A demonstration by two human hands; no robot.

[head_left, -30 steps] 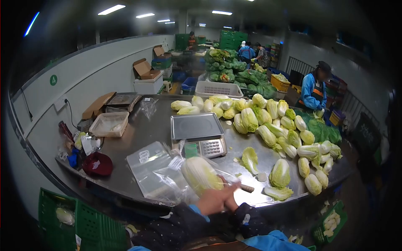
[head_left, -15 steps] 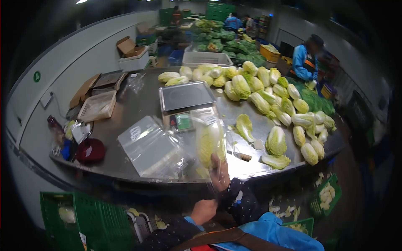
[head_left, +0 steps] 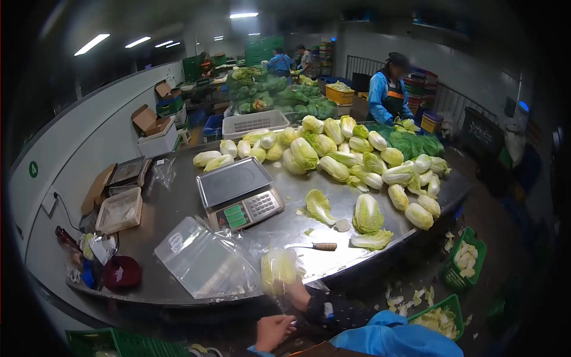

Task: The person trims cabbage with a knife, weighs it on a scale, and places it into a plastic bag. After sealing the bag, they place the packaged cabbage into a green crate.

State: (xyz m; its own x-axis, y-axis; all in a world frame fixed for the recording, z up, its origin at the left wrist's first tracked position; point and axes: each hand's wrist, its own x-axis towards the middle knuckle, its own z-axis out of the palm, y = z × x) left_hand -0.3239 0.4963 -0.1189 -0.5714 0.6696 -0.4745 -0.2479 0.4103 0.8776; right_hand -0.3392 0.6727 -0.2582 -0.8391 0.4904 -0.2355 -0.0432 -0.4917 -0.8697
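A napa cabbage in a clear plastic bag [head_left: 278,271] is held over the table's front edge by my right hand [head_left: 297,295], blurred by motion. Just below and to the left, my left hand [head_left: 274,332] is closed, its fingertips pinched near the lower end of the bag; what they hold, if anything, is too small to make out. Left of the bagged cabbage lies a stack of clear plastic bags [head_left: 196,256]. A knife with a wooden handle [head_left: 324,246] rests to the right. Beyond it are a loose cabbage leaf [head_left: 320,206] and a trimmed cabbage [head_left: 367,214].
A digital scale [head_left: 235,180] stands mid-table, with a heap of napa cabbages [head_left: 351,149] behind and to the right. A red cap [head_left: 121,272] lies at the left. Green crates [head_left: 464,262] are on the floor. Across the table works a person in blue [head_left: 389,92].
The bagged cabbage has come down from in front of the scale toward the table's front edge, uncovering the scale's keypad and the knife. The camera view has tilted upward.
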